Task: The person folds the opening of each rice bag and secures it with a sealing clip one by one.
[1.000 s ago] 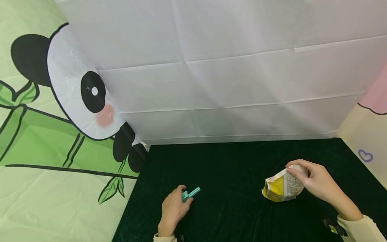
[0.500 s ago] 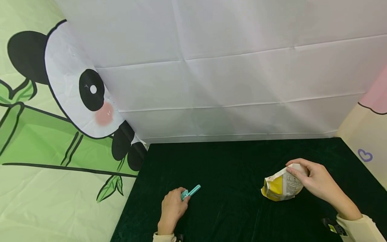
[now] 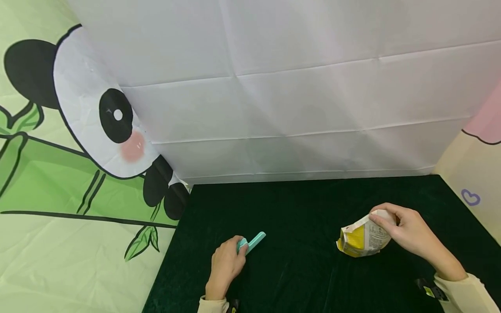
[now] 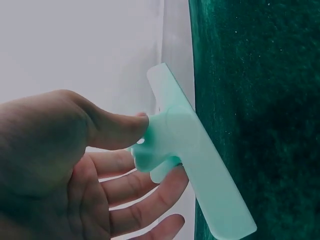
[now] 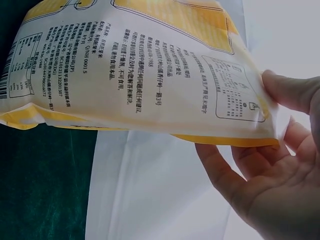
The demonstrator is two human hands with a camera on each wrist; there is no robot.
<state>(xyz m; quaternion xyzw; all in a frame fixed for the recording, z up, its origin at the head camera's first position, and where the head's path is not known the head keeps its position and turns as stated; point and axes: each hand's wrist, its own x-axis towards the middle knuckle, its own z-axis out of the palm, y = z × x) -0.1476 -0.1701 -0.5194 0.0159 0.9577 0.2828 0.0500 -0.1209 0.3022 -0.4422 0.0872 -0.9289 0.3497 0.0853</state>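
Where the left backdrop panel (image 3: pixel 23 174) borders the work area, it carries a printed panda (image 3: pixel 86 117) and green bamboo beside the dark green tabletop (image 3: pixel 297 278). The left hand (image 3: pixel 227 264), with a pale cuff (image 3: pixel 212 305) at its wrist, is positioned above the left part of this surface. It holds a turquoise clip (image 3: pixel 256 241) in a narrow pinch: the left wrist view shows the thumb on one side of the handle portion and fingers on the other, with the long flat bar extending clear of the grip. In the head view, the bar slants up and to the right. Behind the tabletop, a white sheet (image 3: pixel 274 104) with horizontal creases spans the centre. Right of centre, well apart from the clip, a yellow and white bag (image 3: pixel 361 238) is held at a tilt, its crumpled left end lower than its right end; whether it touches the tabletop cannot be determined. The right wrist view shows dense printed text on the bag's pale face, with yellow areas along its edges. The right hand (image 3: pixel 409 230) grips the bag's upper right end between thumb and fingers. A black device (image 3: pixel 432 290) is located at the right wrist, beside a pale sleeve (image 3: pixel 465 294). At far right, a cream and pink panel (image 3: pixel 479 169) bears a purple heart outline (image 3: pixel 471 197).
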